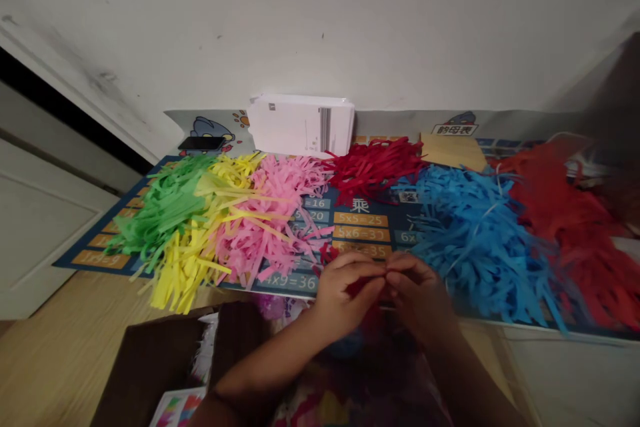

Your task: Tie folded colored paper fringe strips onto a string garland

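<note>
near the worktop's (105, 259) front edge, the left hand (345, 290) and right hand (419, 293) meet, fingertips pinching red paper (357, 287); light, close grips should keep it from tearing.

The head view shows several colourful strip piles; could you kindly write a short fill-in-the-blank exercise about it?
1. The leftmost pile is ____.
2. Between the leftmost pile and the pink strips are ____ strips.
3. The nearest pile to the right hand is ____.
4. On the printed mat, 5x5 equals ____.

Missing words: green; yellow; blue; 25.
</note>
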Available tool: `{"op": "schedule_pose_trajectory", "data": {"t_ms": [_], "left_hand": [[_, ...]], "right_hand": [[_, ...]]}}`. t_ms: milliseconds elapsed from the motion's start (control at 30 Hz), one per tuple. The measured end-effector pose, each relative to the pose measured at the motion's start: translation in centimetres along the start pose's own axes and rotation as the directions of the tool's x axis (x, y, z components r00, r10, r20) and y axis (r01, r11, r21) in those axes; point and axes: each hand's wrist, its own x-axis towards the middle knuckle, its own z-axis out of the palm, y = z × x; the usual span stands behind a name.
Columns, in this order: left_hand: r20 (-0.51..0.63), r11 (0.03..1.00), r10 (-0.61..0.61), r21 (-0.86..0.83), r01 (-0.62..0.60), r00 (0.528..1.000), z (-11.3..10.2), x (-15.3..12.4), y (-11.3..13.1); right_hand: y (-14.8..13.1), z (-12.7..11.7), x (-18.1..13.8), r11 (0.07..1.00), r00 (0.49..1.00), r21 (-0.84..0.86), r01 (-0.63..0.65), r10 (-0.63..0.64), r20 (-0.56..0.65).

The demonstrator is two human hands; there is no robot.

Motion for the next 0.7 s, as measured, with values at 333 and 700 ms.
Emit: {"op": "schedule_pose_trajectory", "data": {"t_ms": [333,700], "left_hand": [[0.078,0.929,-0.240,-0.272,0.252,0.968,-1.3,0.6,-1.7],[0.196,0.459,-0.678,-0.639,0.617,0.708,-0.6,2.0,-3.2]], "right_hand": [[-3.7,-2.8,5.0,0.613,0.921,-0.700,0.368,-0.343,0.184],[-7.0,-3.9,17.6,-0.133,0.969,-0.982,0.137,-0.187,0.160]]}}
